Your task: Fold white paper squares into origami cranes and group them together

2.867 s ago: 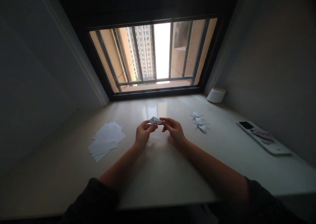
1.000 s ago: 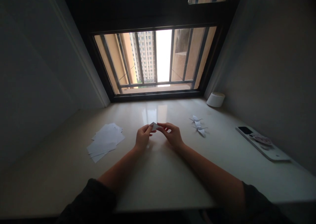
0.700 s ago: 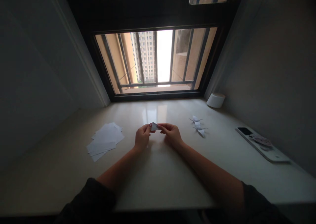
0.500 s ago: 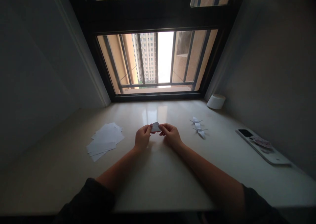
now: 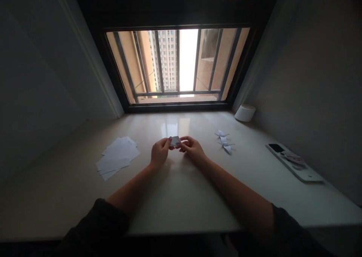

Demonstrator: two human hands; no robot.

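A small folded piece of paper [image 5: 175,141] is held up between my two hands, over the middle of the pale sill. My left hand [image 5: 160,151] pinches its left edge between thumb and fingers. At the lower right corner, my right hand [image 5: 194,147] grips the paper with thumb and fingertips. Two folded paper cranes [image 5: 225,147] rest on the sill to the right of my right hand. To the left of my left hand lies a loose pile of white paper sheets [image 5: 117,155].
A white phone [image 5: 296,164] with a round attachment on its back lies at the right. Near the window's right corner stands a white round object [image 5: 245,113]. The barred window [image 5: 178,106] closes off the far side, with walls at left and right.
The view has tilted and shifted slightly, so everything sits a little higher and further left. My right fingers have shifted their hold at the paper's right edge.
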